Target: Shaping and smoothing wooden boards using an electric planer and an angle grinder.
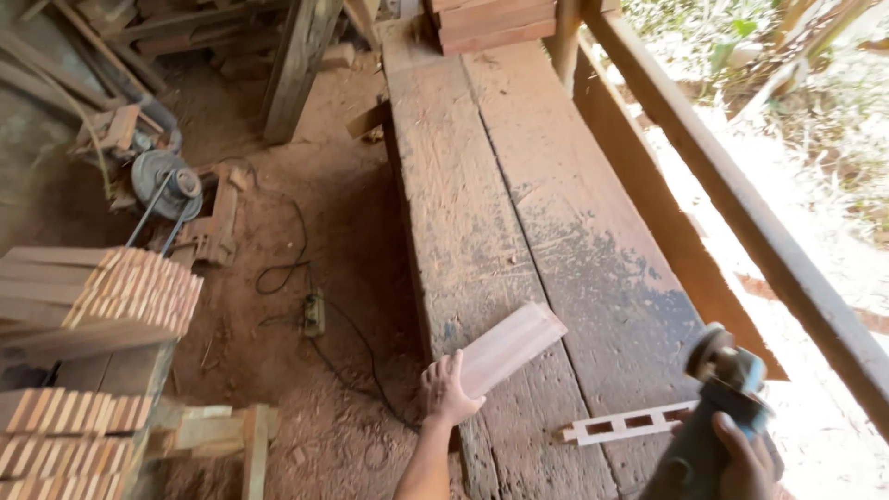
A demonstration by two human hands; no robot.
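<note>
Standing beside the long wooden workbench (556,231), I note the person's left hand (446,389) has its fingers curled over the near end of a short profiled wood strip (509,347). The strip lies flat on the bench top at its left edge, angled up and to the right. It looks pale and clean against the dark, stained planks.

The right hand (745,463) is clenched round the body of an angle grinder (718,407), held in the air over the bench's right side, disc end raised, well apart from the strip. No contact between tool and wood, so by my judgement the work on this piece is not yet begun; positioning only.

A small white slotted piece (630,424) lies on the bench between the two hands, untouched.

Stacks of similar cut strips (120,287) sit at the left, ends showing pale; whether finished or waiting, I cannot tell. More boards (495,23) are piled at the bench's far end.

On the dirt floor (333,222): a black cable (296,268) running to a socket block (314,315), and a motor with a pulley (167,181).

Packages, labels, signs: none visible anywhere in view.
</note>
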